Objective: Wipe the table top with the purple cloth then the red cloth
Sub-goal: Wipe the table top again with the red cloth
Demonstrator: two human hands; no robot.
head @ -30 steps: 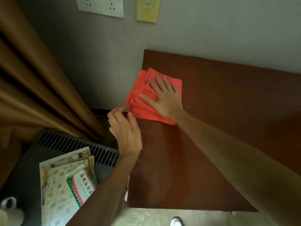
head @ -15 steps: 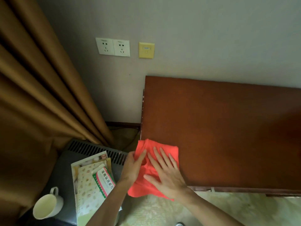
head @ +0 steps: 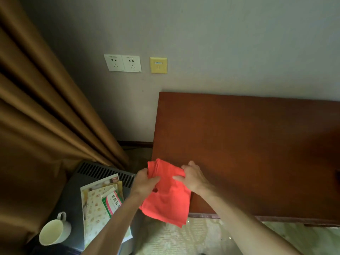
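Red cloth (head: pixel 166 197), soft fabric, rumpled and partly folded, held up at the near left corner of the reddish-brown wooden table top (head: pixel 248 144), its lower part hanging past the table's front edge over the pale patterned floor (head: pixel 211 236). Left hand (head: pixel 145 183), at 9 o'clock of the cloth, fingers curled round the cloth's upper left edge, gripping it. Right hand (head: pixel 195 178), at 3 o'clock of the cloth, thumb and fingers pinching the upper right edge; both forearms bare, entering from the bottom of the frame. Table top set against a grey wall (head: pixel 220 43), which runs along its 12 o'clock side. On the wall, at 11 o'clock from the cloth: white double power socket (head: pixel 122 63) and, just beside it to the right, small yellow wall plate (head: pixel 158 65). Brown pleated curtain (head: pixel 46 107) hanging at 10 o'clock, filling the left of the frame. Dark grey appliance with a slotted vent (head: pixel 103 173) at 8 o'clock, below the curtain hem. Lying on it: stack of pale patterned papers or booklets (head: pixel 95 205) with a green-and-white printed box (head: pixel 110 201) on top, partly hidden by the left forearm. White ceramic mug (head: pixel 54 230), handle upward in the frame, standing at 8 o'clock just beside the stack.
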